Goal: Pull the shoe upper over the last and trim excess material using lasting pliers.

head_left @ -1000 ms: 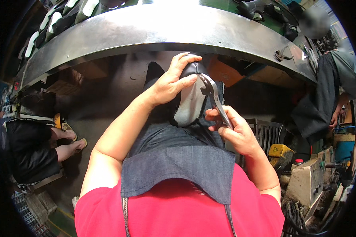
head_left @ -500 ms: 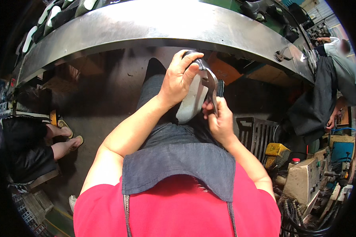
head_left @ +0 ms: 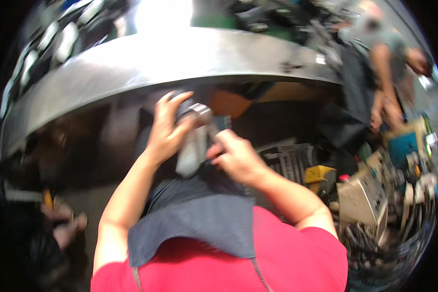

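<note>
Not a word, number or sign can I read anywhere in here right now! I'm looking at the yellow block (head_left: 319, 173) over on the person's right: too blurred to make out any marking. Across to the beige machine housing (head_left: 357, 200) beside it: its face is smeared too, and whether anything is printed there, I simply can't tell.
</note>
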Demonstrator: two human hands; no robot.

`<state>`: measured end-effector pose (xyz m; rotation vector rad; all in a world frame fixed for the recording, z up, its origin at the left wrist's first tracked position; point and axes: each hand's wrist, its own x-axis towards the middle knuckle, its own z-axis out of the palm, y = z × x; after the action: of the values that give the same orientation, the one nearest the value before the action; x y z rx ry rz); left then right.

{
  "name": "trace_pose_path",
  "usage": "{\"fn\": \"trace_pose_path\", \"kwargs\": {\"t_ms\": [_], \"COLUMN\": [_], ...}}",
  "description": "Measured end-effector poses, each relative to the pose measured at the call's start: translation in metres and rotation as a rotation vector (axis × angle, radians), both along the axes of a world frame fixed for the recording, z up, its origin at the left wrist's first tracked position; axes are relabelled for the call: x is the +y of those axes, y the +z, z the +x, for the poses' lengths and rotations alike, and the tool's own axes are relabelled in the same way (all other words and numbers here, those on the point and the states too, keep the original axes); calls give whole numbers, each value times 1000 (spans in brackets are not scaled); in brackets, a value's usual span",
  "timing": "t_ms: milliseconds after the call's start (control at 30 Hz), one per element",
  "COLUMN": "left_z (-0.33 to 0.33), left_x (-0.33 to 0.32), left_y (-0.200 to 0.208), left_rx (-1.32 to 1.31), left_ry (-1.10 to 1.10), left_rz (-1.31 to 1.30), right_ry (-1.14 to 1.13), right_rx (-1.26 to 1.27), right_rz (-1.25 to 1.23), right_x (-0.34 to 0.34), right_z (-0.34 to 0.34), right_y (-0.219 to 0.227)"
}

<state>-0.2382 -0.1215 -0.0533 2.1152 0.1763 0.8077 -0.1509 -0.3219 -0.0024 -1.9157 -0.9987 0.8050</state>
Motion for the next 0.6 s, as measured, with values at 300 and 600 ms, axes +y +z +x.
{"fn": "trace_pose_path", "kwargs": {"t_ms": [300,600], "left_z": [-5,-11], "left_x": [0,12], "left_y": [-3,15], "left_rx": [-40,70], "left_ry": [22,-28], "left_rz": [-14,77], "right_ry": [-14,2], "right_rx": [-201,-197], "right_rz": [399,217], "right_x": [13,12], "right_z": [-6,-4], "right_y": [-79,-39]}}
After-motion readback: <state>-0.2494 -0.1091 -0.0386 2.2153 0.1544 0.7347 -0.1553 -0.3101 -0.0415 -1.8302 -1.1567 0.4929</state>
